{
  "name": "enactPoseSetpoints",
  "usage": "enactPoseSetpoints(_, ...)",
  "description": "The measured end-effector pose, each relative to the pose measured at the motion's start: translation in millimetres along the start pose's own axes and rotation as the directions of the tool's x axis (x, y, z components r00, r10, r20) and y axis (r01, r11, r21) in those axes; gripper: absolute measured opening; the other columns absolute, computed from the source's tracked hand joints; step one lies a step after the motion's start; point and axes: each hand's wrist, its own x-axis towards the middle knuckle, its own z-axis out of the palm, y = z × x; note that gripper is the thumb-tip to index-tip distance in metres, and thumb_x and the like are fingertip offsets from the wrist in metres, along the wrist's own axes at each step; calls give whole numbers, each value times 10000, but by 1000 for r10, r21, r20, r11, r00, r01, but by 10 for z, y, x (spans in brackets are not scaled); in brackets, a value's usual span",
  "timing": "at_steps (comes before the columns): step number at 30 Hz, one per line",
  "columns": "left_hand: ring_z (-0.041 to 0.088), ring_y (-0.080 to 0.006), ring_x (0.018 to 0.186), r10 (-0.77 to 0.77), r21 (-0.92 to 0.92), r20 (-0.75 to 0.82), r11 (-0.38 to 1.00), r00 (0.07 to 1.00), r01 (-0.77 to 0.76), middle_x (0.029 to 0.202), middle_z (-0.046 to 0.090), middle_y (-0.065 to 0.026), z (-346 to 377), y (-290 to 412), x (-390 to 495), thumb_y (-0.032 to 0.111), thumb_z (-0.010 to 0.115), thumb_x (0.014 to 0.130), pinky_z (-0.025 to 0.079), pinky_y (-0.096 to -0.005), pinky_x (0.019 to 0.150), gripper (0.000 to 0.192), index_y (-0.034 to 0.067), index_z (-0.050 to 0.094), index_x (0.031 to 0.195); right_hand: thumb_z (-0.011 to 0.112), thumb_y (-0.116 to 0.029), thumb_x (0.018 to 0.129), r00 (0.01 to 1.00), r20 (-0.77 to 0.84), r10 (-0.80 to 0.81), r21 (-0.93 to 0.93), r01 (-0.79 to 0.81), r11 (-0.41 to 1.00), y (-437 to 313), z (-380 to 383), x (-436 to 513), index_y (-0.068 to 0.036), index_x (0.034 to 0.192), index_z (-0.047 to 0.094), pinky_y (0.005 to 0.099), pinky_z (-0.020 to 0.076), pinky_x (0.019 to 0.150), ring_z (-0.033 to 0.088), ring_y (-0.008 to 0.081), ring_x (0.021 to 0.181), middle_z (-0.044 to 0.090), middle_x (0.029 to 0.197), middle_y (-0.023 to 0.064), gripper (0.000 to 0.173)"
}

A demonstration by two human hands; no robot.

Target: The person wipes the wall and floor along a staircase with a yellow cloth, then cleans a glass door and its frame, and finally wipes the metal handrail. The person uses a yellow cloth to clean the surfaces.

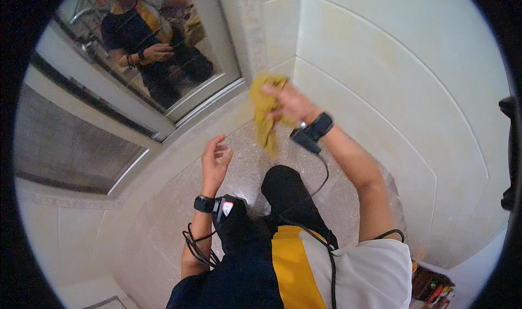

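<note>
My right hand (293,103) grips a mustard-yellow cloth (264,117) near the corner where two tiled walls meet. The cloth hangs down in loose folds and is slightly blurred, so whether it touches the tiles I cannot tell. My left hand (215,158) is raised over the floor with fingers curled apart and nothing in it. Both wrists carry black straps, the right with a small device (306,139) and cable, the left with a box (223,210). A framed glass pane (204,35) at upper left reflects a person.
Cream wall tiles (367,84) rise to the right. A ledge (191,133) runs below the glass frame, beside a grey panel (77,133). Speckled tile floor (163,219) lies beneath my legs. Assorted items (434,290) sit at the lower right. Cables (195,243) loop around my left forearm.
</note>
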Motion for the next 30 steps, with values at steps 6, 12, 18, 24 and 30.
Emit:
enactPoseSetpoints(6, 575, -111, 786, -224, -69, 66, 971, 972, 228, 977, 628, -53, -391, -760, -405, 21, 622, 809, 480, -265, 733, 297, 25, 589, 1104, 593, -328, 887, 732, -95, -675, -512, 546, 664, -1033, -132, 1033, -29, 1125, 530, 297, 481, 694, 587, 143, 872, 600, 982, 38, 388)
enactPoseSetpoints(12, 567, -99, 811, -390, -58, 141, 914, 910, 401, 991, 624, -51, -578, -1112, -384, -6, 588, 830, 473, -251, 741, 295, 20, 574, 1123, 578, -319, 883, 205, 17, -979, -985, 171, 19, -231, -154, 2025, -14, 1172, 506, 431, 338, 963, 452, 302, 1115, 510, 1176, 157, 426)
enactPoseSetpoints(18, 553, -88, 827, -494, -88, 240, 846, 836, 525, 1013, 609, -44, -608, -1388, -240, -11, 579, 841, 464, -237, 745, 294, 21, 566, 1133, 525, -273, 908, 482, -502, -718, -802, 51, 595, 1076, -585, 2288, 41, 1292, 400, 442, 225, 1060, 285, 375, 1258, 328, 1373, 216, 511)
enactPoseSetpoints(24, 560, -109, 878, -582, -70, 279, 781, 764, 620, 1027, 605, -46, -503, -1610, -199, -30, 583, 840, 461, -254, 796, 309, 17, 557, 1144, 377, -395, 973, 410, -825, -388, -320, 227, 920, 2108, -1026, 2442, 15, 1359, 326, 383, 217, 1082, 342, 305, 1266, 382, 1380, 152, 565)
enactPoseSetpoints(30, 559, -115, 925, -629, -72, 269, 742, 729, 667, 1014, 602, -34, -494, -1659, -184, -33, 579, 845, 449, -253, 830, 297, 15, 560, 1137, 360, -578, 921, 727, -668, 160, 393, 162, 905, 2951, -1103, 2281, -81, 1379, 337, 467, 334, 998, 404, 276, 1232, 403, 1377, 103, 677)
